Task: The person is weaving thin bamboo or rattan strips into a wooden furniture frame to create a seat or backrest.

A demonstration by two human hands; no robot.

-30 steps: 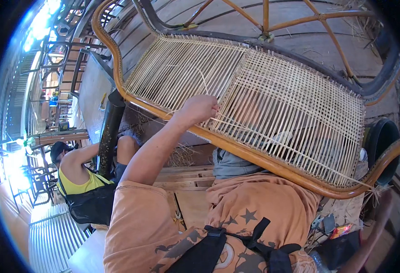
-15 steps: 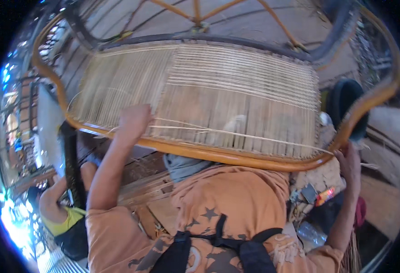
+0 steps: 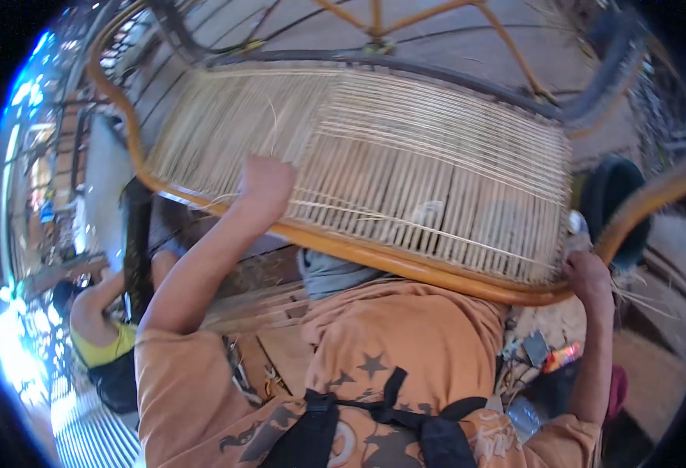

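Over my lap lies a bamboo-and-rattan seat panel of thin slats, crossed on its right half by several pale cane strands. My left hand is closed in a fist on a thin cane strand, whose loose end curls up above the knuckles. From beside that fist, long strands run along the near side toward the right corner. There my right hand pinches the strands against the rim, with loose ends sticking out beyond it. Its fingertips are partly hidden. A bent brown pole borders the seat's near edge.
A dark green bucket stands beyond the right end. Dark poles border the far side. At the left another person in yellow sits low. A grey cloth lies at my waist, and a clear plastic bottle lies by my right arm.
The view has shifted, so the seat sits farther right. My left hand has moved up and right along the slats, and the strand's end now loops above it. The long strands lie closer to the slats.
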